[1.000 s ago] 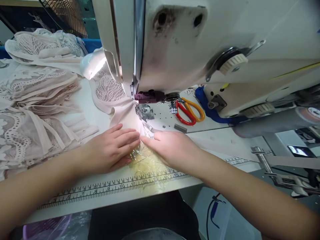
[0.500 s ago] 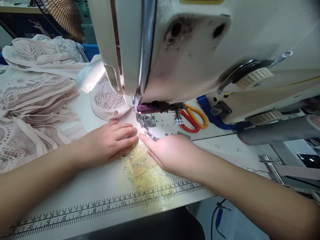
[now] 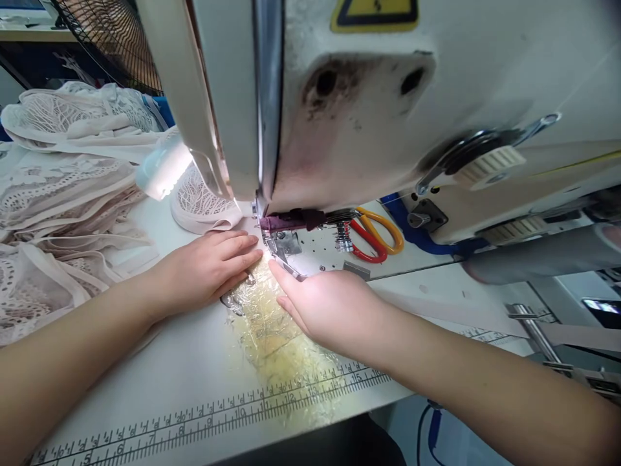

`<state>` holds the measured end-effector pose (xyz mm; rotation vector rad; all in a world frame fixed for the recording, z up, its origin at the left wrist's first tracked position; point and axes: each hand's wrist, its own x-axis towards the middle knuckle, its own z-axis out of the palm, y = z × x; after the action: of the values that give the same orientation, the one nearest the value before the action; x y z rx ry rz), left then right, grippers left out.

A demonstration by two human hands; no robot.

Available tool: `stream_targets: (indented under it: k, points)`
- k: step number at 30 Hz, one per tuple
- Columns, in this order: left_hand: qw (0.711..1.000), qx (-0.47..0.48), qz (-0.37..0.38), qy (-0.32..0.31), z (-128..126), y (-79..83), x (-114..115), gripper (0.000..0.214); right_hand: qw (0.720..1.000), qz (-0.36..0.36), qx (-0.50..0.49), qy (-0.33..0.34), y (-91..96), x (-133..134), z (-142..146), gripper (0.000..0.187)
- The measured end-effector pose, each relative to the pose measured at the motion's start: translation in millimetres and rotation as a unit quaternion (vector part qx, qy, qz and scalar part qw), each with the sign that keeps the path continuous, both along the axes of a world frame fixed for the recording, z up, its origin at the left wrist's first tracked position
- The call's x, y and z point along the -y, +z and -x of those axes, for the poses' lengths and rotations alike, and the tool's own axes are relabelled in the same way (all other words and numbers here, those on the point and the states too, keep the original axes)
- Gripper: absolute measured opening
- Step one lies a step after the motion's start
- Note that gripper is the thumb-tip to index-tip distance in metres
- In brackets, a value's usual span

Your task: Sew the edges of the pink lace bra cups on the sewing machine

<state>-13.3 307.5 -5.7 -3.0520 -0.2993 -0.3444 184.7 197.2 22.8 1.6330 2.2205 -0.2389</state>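
Under the head of a sewing machine (image 3: 310, 129) lies a pale pink lace garment piece (image 3: 204, 206), its edge running to the presser foot. My left hand (image 3: 208, 266) rests flat just left of the foot, fingers stretched together over the near edge of the fabric. Opposite it, my right hand (image 3: 330, 298) touches a slim metal guide (image 3: 288, 266) with its forefinger extended; its other fingers are partly hidden beneath the palm. Clear, yellowish tape (image 3: 276, 343) covers the table between both hands. Nothing shows gripped in either hand.
Piled lace pieces (image 3: 63, 200) occupy the left side. Red and yellow handles (image 3: 381, 236) lie behind the needle plate. A lit lamp (image 3: 167, 171) hangs beside the machine head. A printed ruler (image 3: 208, 414) runs along the front edge, and a fan (image 3: 111, 39) stands behind.
The view has shifted slightly, so the machine sits a little further left and lower. The lace piece has drawn in toward the foot. Both hands keep nearly the same pose.
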Motion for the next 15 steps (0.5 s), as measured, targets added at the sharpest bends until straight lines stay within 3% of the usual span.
stream_targets:
  k: [6, 11, 13, 15]
  points:
    - [0.997, -0.033, -0.008, 0.062, 1.7, -5.5, -3.8, 0.043, 0.999, 0.022, -0.015, -0.019, 2.3, 0.2, 1.6, 0.067]
    - [0.987, -0.024, -0.090, 0.129, 4.6, 7.3, 20.1, 0.043, 0.999, 0.050, 0.001, -0.002, 6.2, 1.0, 3.3, 0.074]
    - [0.973, -0.008, -0.115, 0.202, 3.7, 16.4, 30.8, 0.042, 0.998, 0.055, -0.001, 0.005, 5.2, 2.5, 3.2, 0.074]
    - [0.943, 0.007, -0.103, 0.317, 0.1, 21.6, 30.7, 0.040, 0.998, 0.056, -0.006, 0.009, 3.2, 4.5, 2.7, 0.073]
